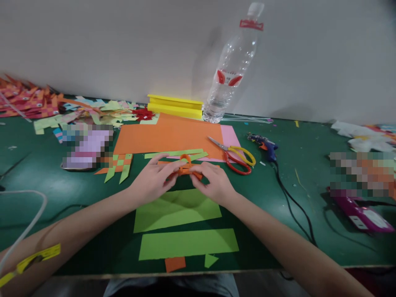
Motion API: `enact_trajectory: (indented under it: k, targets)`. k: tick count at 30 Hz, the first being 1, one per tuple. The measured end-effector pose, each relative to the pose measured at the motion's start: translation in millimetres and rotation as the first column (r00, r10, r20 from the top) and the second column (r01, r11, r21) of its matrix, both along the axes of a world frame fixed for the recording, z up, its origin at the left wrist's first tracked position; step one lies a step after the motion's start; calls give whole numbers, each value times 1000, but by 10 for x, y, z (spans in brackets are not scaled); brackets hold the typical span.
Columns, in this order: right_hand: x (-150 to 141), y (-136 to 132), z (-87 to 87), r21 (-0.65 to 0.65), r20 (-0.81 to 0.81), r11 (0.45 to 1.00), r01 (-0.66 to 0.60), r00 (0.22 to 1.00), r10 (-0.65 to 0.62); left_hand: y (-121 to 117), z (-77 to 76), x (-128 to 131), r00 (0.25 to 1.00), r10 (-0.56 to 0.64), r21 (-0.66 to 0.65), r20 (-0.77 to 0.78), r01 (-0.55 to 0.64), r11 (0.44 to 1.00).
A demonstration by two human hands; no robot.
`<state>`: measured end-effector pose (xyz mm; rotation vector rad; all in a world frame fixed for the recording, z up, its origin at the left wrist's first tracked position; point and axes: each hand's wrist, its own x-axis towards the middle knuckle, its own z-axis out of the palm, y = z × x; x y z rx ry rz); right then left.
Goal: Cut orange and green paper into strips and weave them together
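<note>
In the middle of the green table, my left hand [159, 175] and my right hand [213, 179] pinch orange paper strips [186, 166] between thumbs and fingers. One strip curls up into a small loop between the hands; the fingertips hide part of it. Thin green strips [173, 153] lie just behind the fingers, over a large orange sheet [148, 136]. Below the hands rest two green paper pieces [177, 212], with an orange scrap [175, 264] and a green scrap [210, 260] near the table's front edge. A woven orange and green paper piece [121, 163] lies left of my left hand.
Scissors [232, 154] with red and yellow handles lie open right of the hands. Beyond them is a blue glue gun [264, 144] with its black cord. A tilted plastic bottle [230, 66], phone [89, 147], paper scraps [93, 109] and a purple power strip [360, 212] surround the work area.
</note>
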<state>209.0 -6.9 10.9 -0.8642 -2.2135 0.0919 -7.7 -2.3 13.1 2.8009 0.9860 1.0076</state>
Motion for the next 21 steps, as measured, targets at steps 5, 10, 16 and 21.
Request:
enact_trajectory:
  k: [5,10,16,21]
  targets:
    - [-191,119,-14,75,15,997,-22,1000,21,50,-11,147,984,93,-221,151,-58,974]
    - [-223,193,-102,9,-70,1000,-5,998,6,41,-74,160,923,187,-442,337,-21,897]
    - [-143,234,-171,-204,-151,975,-90,987,59,106,-103,126,938,158,-512,308,23,859]
    - [-127,202,-178,-248,-153,962,-116,985,80,153,-130,111,941,157,-489,299,10,872]
